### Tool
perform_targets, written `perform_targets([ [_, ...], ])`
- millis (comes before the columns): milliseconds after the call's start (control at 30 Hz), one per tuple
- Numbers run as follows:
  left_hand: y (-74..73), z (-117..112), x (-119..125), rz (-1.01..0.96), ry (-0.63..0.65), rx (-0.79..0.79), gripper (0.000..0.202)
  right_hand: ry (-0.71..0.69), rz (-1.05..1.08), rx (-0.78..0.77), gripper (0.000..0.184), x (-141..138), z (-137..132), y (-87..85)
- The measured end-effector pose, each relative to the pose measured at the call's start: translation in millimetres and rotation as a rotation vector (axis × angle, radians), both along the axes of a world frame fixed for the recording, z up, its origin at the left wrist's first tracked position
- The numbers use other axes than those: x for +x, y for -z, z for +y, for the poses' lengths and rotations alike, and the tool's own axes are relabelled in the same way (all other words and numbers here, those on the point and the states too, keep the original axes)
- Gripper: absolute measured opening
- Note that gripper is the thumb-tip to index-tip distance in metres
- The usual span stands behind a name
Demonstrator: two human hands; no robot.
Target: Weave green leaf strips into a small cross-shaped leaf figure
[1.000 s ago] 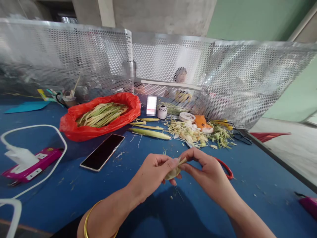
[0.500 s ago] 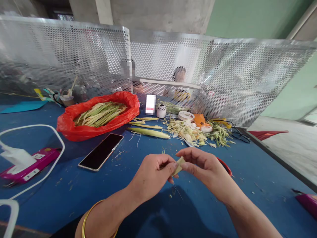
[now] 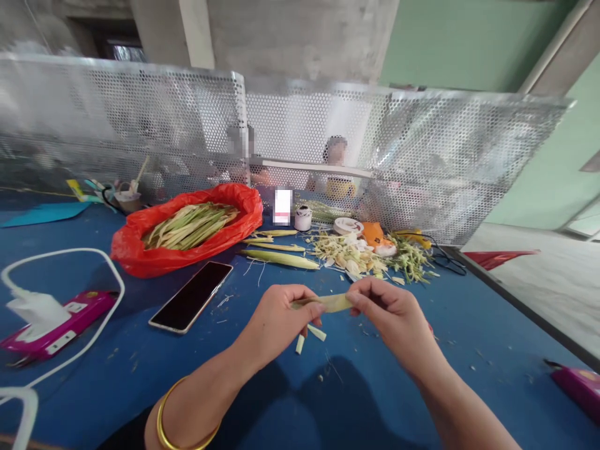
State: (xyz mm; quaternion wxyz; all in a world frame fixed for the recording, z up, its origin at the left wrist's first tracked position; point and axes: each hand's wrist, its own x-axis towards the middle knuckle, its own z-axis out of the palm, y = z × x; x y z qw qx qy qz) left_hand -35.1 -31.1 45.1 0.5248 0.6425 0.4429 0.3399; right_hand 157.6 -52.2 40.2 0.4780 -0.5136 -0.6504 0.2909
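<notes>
Between my hands a flat, pale green leaf strip (image 3: 336, 304) is stretched sideways over the blue table. My left hand (image 3: 284, 317) pinches its left end between thumb and fingers. At the other end, my right hand (image 3: 388, 306) grips it with thumb and forefinger. Below my left fingers show two short pale pieces of leaf (image 3: 317, 332); whether they hang from the hand or lie on the table I cannot tell. Beyond my hands rests a longer green leaf piece (image 3: 285, 258), with thin yellowish strips (image 3: 276, 246) behind it.
A red plastic bag (image 3: 134, 256) holding many leaf strips stands at left, with a phone (image 3: 192, 297) before it. A purple power strip (image 3: 79, 319) has a white cable. Plant scraps (image 3: 351, 255), a tape roll (image 3: 348, 225) and a perforated metal screen (image 3: 300, 119) are behind; people sit beyond it.
My hands have drawn apart, and the strip, folded short between them before, is now stretched out. Two pale leaf pieces have come into view below my left hand.
</notes>
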Motion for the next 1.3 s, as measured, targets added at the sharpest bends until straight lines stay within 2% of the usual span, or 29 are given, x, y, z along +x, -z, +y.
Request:
perform_targets([
  [100, -7.8, 16.2, -0.4, -0.087, -0.051, -0.007, 0.021, 0.031, 0.095, 0.001, 0.025, -4.3, 9.4, -2.8],
  [200, -17.7, 41.2, 2.7, -0.214, -0.123, -0.025, 0.026, 0.006, 0.205, -0.036, 0.026, -11.4, 26.3, -12.8],
  [300, -26.6, 64.2, 8.6, -0.456, -0.242, -0.125, 0.033, 0.03, 0.337, -0.027, 0.026, -19.7, 47.0, -24.3],
  [367, -27.7, 72.7, 13.1, -0.623, -0.34, -0.215, 0.037, 0.077, 0.43, 0.014, 0.026, -25.4, 60.2, -26.8],
  [400, -25.9, 74.7, 15.4, -0.644, -0.338, -0.252, 0.042, 0.1, 0.464, 0.033, 0.025, -28.1, 66.0, -25.5],
  [467, -18.1, 75.4, 19.9, -0.587, -0.273, -0.287, 0.046, 0.125, 0.481, 0.051, 0.026, -33.5, 75.3, -18.1],
  [533, -7.1, 74.3, 24.4, -0.512, -0.133, -0.314, 0.043, 0.117, 0.451, 0.07, 0.027, -38.4, 81.0, -6.4],
  [600, 2.6, 73.7, 28.5, -0.511, -0.146, -0.275, 0.038, 0.122, 0.399, 0.089, 0.028, -42.4, 82.9, 5.5],
  [700, 8.6, 75.0, 31.7, -0.522, -0.26, -0.242, 0.029, 0.144, 0.31, 0.091, 0.031, -45.1, 81.0, 16.0],
  [800, 4.5, 76.1, 30.1, -0.513, -0.299, -0.251, 0.024, 0.112, 0.266, 0.049, 0.034, -43.0, 77.5, 14.9],
  [967, -6.4, 74.3, 24.0, -0.477, -0.267, -0.206, 0.022, 0.069, 0.196, 0.044, 0.038, -36.5, 73.1, 5.4],
  [1167, -11.7, 72.9, 20.6, -0.474, -0.218, -0.252, 0.023, 0.041, 0.151, 0.065, 0.033, -32.3, 69.7, 4.1],
  [1233, -13.8, 73.4, 18.6, -0.481, -0.232, -0.285, 0.024, 0.076, 0.065, 0.173, 0.025, -26.4, 69.1, 0.8],
  [1300, -15.9, 73.8, 16.6, -0.5, -0.221, -0.322, 0.024, 0.102, -0.081, 0.375, 0.015, -18.4, 69.0, -4.2],
])
